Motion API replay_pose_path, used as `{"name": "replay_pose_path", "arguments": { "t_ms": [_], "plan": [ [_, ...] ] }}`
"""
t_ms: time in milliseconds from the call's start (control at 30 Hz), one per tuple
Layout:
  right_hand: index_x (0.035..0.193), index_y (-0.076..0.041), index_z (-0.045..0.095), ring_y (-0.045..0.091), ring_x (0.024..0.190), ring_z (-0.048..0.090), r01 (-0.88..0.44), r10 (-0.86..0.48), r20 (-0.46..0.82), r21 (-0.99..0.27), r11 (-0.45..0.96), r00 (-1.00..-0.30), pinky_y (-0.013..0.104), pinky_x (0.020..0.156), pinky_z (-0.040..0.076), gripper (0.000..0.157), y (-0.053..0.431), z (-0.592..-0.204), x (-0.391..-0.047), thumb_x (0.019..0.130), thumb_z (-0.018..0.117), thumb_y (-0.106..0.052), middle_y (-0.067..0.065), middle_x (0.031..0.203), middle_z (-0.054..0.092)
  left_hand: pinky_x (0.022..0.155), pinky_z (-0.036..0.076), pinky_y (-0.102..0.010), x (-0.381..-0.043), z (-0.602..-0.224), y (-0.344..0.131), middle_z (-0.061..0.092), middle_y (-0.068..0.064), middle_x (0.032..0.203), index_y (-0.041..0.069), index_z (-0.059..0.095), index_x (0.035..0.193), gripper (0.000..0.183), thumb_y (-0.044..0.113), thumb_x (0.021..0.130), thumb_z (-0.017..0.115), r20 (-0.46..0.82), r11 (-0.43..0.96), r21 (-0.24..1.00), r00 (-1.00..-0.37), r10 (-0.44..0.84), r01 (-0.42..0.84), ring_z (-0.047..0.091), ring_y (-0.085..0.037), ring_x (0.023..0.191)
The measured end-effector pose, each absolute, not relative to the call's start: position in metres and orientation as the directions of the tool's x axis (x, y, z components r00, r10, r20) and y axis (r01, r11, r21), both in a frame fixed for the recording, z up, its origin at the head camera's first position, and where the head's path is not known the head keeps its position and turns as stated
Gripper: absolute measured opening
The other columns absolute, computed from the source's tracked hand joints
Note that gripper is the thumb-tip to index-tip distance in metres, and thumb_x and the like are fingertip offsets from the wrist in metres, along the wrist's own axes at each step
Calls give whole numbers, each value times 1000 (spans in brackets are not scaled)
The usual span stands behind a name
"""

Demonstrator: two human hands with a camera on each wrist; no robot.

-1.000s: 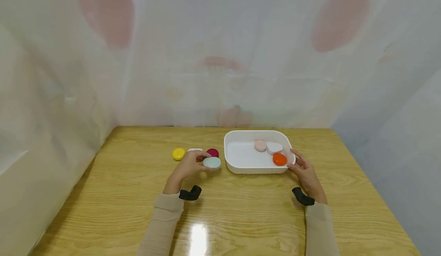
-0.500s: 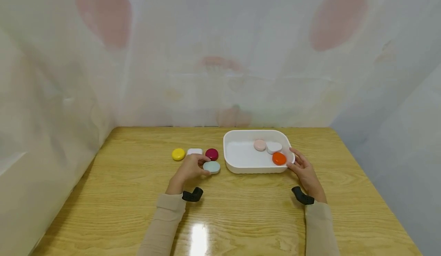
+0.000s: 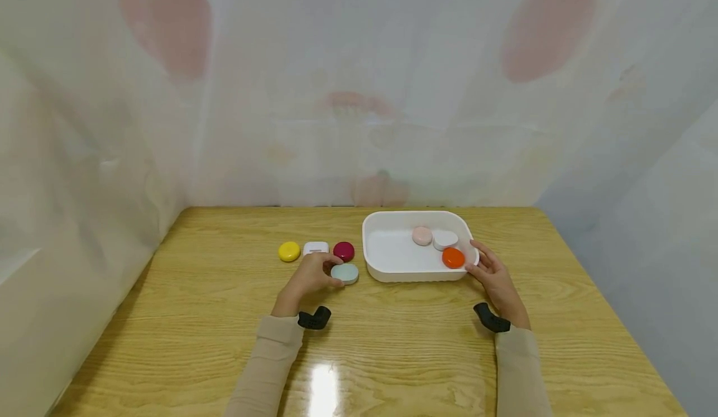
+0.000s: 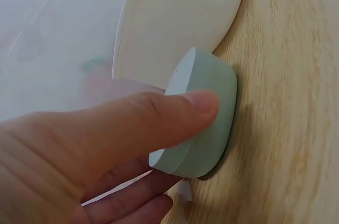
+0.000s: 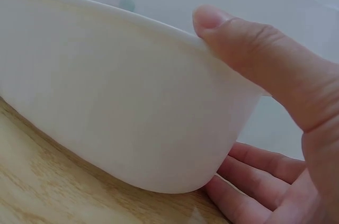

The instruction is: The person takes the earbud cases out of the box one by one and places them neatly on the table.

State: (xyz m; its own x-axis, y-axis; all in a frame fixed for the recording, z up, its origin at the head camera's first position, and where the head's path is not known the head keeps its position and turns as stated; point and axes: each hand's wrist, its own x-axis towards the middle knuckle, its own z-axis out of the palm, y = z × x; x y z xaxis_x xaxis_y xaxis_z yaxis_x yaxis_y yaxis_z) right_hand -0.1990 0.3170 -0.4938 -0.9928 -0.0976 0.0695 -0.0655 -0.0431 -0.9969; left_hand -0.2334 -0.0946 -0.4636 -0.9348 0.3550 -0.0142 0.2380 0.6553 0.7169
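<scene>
Left of the white bin (image 3: 412, 277), my left hand (image 3: 310, 280) pinches a light green oval case (image 3: 344, 273) that sits on the table. In the left wrist view the thumb presses the side of the case (image 4: 209, 102), where a seam runs round it. My right hand (image 3: 498, 283) holds the right end of the bin. The right wrist view shows the thumb at the rim and the fingers against the outer wall of the bin (image 5: 122, 97). Inside the bin lie a pale pink round piece (image 3: 422, 235), a white rounded piece (image 3: 445, 240) and an orange round piece (image 3: 453, 257).
Behind the left hand, a yellow round piece (image 3: 288, 251), a white rounded case (image 3: 316, 247) and a dark red round piece (image 3: 344, 251) stand in a row on the wooden table (image 3: 392, 354). Pale printed curtains (image 3: 359, 93) hang at the back and sides.
My left hand has lowered the light green case onto the table, slightly nearer me, so the dark red piece shows fully. The right hand stays at the bin.
</scene>
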Motion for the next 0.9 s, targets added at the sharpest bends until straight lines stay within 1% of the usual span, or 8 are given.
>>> {"name": "replay_pose_path", "arguments": {
  "t_ms": [100, 233, 367, 500, 600, 700, 833, 900],
  "plan": [
    [150, -7, 29, -9, 111, 57, -64, -92, 67, -997, -38, -994, 6, 88, 51, 62, 318, -494, -199, 95, 57, -8, -13, 127, 48, 83, 50, -27, -234, -463, -94, 71, -10, 104, 3, 71, 106, 40, 13, 70, 85, -26, 659, 718, -937, 348, 225, 58, -15, 90],
    [150, -6, 29, -9, 109, 58, -64, -86, 66, -997, -31, -994, 6, 88, 51, 63, 318, -494, -199, 95, 58, -9, -14, 126, 49, 87, 51, -31, -234, -463, -95, 71, -11, 108, 3, 70, 110, 42, 13, 71, 85, -51, 661, 722, -937, 345, 205, 58, -16, 92],
    [151, -7, 29, -11, 110, 57, -50, -80, 51, -999, -15, -996, 6, 88, 50, 64, 317, -494, -199, 95, 59, -11, -14, 127, 47, 93, 54, -37, -232, -461, -97, 70, -13, 112, 1, 67, 115, 47, 12, 73, 84, -65, 638, 748, -937, 343, 182, 63, -22, 98],
    [150, -7, 29, -10, 111, 57, -47, -85, 49, -999, -25, -995, 6, 89, 50, 63, 317, -492, -198, 95, 59, -11, -13, 127, 47, 99, 53, -42, -230, -456, -97, 69, -15, 117, 1, 65, 119, 47, 10, 75, 81, -67, 591, 793, -943, 326, 148, 65, -28, 108],
    [150, -7, 30, -8, 110, 58, -61, -95, 65, -997, -45, -993, 7, 88, 51, 62, 317, -491, -197, 95, 58, -9, -14, 127, 50, 102, 51, -44, -229, -450, -97, 68, -16, 119, 0, 64, 120, 44, 10, 79, 78, -40, 552, 819, -943, 330, 158, 64, -31, 112],
    [149, -5, 31, -6, 108, 60, -82, -107, 89, -995, -64, -990, 7, 87, 52, 60, 317, -490, -196, 95, 57, -6, -12, 125, 53, 103, 50, -47, -227, -442, -96, 67, -19, 120, -2, 63, 120, 42, 10, 82, 75, 8, 516, 834, -940, 342, 195, 64, -34, 112],
    [146, -3, 32, -3, 107, 60, -101, -125, 109, -993, -68, -986, 8, 87, 52, 57, 317, -490, -196, 95, 56, -3, -10, 123, 54, 105, 49, -49, -226, -435, -93, 67, -21, 121, -3, 64, 119, 40, 9, 83, 74, 64, 477, 849, -940, 335, 228, 64, -35, 112],
    [145, -4, 34, -3, 105, 60, -100, -127, 107, -993, -60, -986, 8, 86, 52, 55, 318, -490, -196, 95, 57, -4, -9, 121, 55, 104, 49, -49, -226, -433, -89, 67, -22, 121, -4, 63, 120, 39, 9, 84, 73, 96, 462, 849, -935, 342, 256, 64, -35, 112]
  ]
}}
